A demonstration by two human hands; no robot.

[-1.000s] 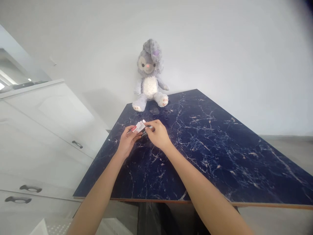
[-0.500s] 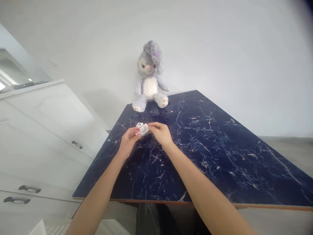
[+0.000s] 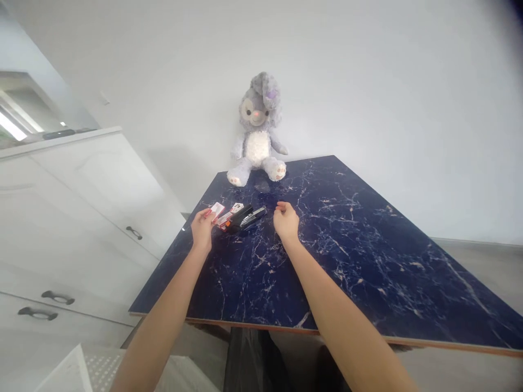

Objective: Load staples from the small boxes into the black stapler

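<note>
In the head view, my left hand (image 3: 201,228) pinches a small white and red box (image 3: 217,209) above the left part of the table. Close beside it lies a group of small things: a black object with an orange part (image 3: 237,219), its kind unclear, a flat black pack with white print (image 3: 254,216) and another white and red box (image 3: 224,219). A white piece with a dark mark (image 3: 236,207) shows behind them. To the right of this group, my right hand (image 3: 286,220) is closed with curled fingers; whatever may be in them is hidden.
A grey plush toy (image 3: 258,146) sits at the far end of the dark blue marbled table (image 3: 347,256), against the wall. White cabinets (image 3: 90,218) with dark handles stand on the left. A white perforated object (image 3: 102,370) is below the table's front left.
My hands have moved apart. The left has drawn the small box leftward, and the right has let go of it and shifted right, uncovering the black things on the table. The view has tilted slightly.
</note>
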